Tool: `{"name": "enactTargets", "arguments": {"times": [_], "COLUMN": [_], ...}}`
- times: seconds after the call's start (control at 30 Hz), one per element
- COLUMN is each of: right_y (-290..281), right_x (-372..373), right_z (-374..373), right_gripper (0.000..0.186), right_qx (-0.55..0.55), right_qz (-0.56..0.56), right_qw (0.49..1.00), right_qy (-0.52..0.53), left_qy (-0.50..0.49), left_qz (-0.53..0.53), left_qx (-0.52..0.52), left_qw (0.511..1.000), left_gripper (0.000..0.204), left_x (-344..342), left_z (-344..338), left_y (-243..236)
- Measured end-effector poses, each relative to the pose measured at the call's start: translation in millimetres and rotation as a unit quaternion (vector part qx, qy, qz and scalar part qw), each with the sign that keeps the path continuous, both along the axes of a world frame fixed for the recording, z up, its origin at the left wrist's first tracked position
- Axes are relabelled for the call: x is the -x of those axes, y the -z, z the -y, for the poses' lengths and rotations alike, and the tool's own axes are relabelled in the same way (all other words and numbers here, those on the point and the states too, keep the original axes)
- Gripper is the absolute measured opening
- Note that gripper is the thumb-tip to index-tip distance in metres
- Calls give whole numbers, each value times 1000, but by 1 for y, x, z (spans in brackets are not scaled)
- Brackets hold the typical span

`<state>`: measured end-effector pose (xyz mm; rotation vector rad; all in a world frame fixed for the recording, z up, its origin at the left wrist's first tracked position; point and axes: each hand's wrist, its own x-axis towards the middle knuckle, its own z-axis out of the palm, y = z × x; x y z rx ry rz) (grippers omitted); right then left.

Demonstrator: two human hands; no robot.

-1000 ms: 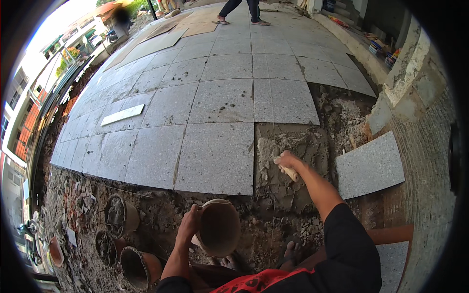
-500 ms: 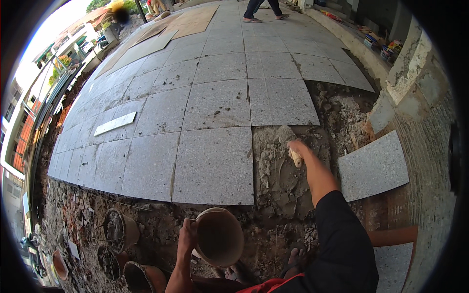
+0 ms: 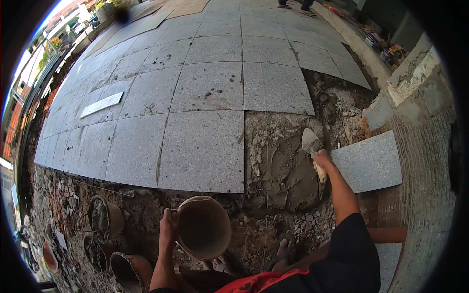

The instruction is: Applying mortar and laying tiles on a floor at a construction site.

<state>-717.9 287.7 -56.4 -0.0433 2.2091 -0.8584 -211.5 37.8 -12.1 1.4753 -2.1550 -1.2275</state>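
Masonry trowel (image 3: pixel 311 141), pale wooden handle, mortar-smeared blade: at the right-hand side of the wet mortar bed, tip pointing away from the person. Whether the blade touches the mortar or is just above it cannot be told.

Right hand (image 3: pixel 322 159): fingers closed around the handle near the blade, presumably for close control of its angle.

Mortar bed (image 3: pixel 288 168): grey, ridged and uneven, lying in the gap beside the laid tiles, apparently as bedding level with that row.

Bucket (image 3: pixel 204 227): mouth turned up toward the camera, interior brown and coated; in front of the person, short of the bed, probably so as to be within reach of the trowel. Whether the ground bears its weight is unclear.

Left hand (image 3: pixel 169 222): fingers bent over the bucket's left rim, gripping it, likely to steady it.

Speckled grey floor tile (image 3: pixel 202 151): laid, bordering the bed on the left; further tiles beyond.

Loose speckled tile (image 3: pixel 369 163): right of the bed, askew to the laid rows, seemingly set aside within reach.

Three mortar-crusted buckets (image 3: pixel 115 218): grouped on the rubble at left.

White strip (image 3: pixel 101 105): lying across laid tiles.

Co-worker's feet (image 3: pixel 307 12): far edge, sandalled.
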Motion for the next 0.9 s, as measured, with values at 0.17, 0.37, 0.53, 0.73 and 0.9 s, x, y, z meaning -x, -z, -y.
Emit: {"name": "enactTargets", "arguments": {"times": [0.17, 0.37, 0.53, 0.73, 0.9], "right_y": [-32, 7, 28, 31, -19], "right_x": [-22, -10, 4, 41, 50], "right_z": [36, 142, 186, 163, 118], "right_gripper": [33, 21, 17, 18, 18], "right_qx": [-229, -228, -221, -254, -259], "right_qz": [-361, -467, -446, -471, -433], "right_qw": [857, 758, 745, 734, 784], "right_qy": [-288, -394, -444, -418, -362], "left_qy": [-3, -8, -20, -28, -30], "left_qz": [1, 33, 36, 40, 48], "left_qx": [15, 33, 49, 29, 26], "left_qw": [1000, 999, 998, 998, 998], "left_gripper": [17, 16, 15, 16, 17], "left_x": [4, 3, 10, 18, 12], "left_z": [-3, -7, -27, -22, -12], "left_y": [-6, 6, 5, -1, 0]}}
